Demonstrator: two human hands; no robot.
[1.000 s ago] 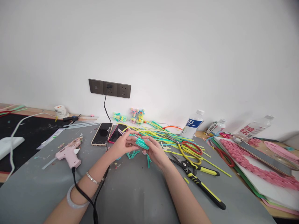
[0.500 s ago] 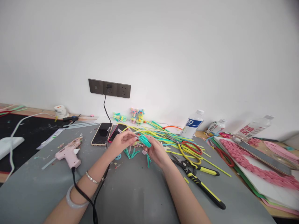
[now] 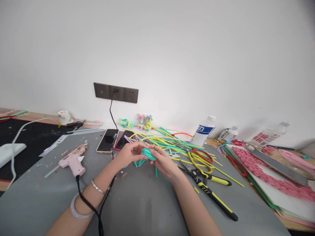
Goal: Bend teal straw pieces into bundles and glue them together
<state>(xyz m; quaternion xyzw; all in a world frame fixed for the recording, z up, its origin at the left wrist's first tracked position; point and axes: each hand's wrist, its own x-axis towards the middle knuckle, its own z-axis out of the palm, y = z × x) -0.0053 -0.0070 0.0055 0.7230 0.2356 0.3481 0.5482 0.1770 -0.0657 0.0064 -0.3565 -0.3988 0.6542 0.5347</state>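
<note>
Both my hands meet over the grey table [image 3: 137, 206] and pinch a small teal coiled pipe-cleaner piece [image 3: 147, 153]. My left hand [image 3: 129, 153] grips its left side with curled fingers. My right hand [image 3: 161, 160] holds its right side from below. Short teal pipe-cleaner bits [image 3: 139, 163] lie on the table right under the hands. A heap of yellow, green and teal pipe cleaners [image 3: 169, 141] spreads just behind and to the right of my hands.
A pink glue gun [image 3: 73, 160] lies at the left, its black cord running under my left arm. Two phones [image 3: 108, 140] lie by the wall. Scissors [image 3: 197, 156] and yellow-black pliers [image 3: 211, 193] lie at the right. Bottles [image 3: 203, 131] and a pink braided panel [image 3: 268, 177] stand further right.
My hands turned the teal piece, lifted it slightly half a second ago, then lowered it and drew closer together around it.
</note>
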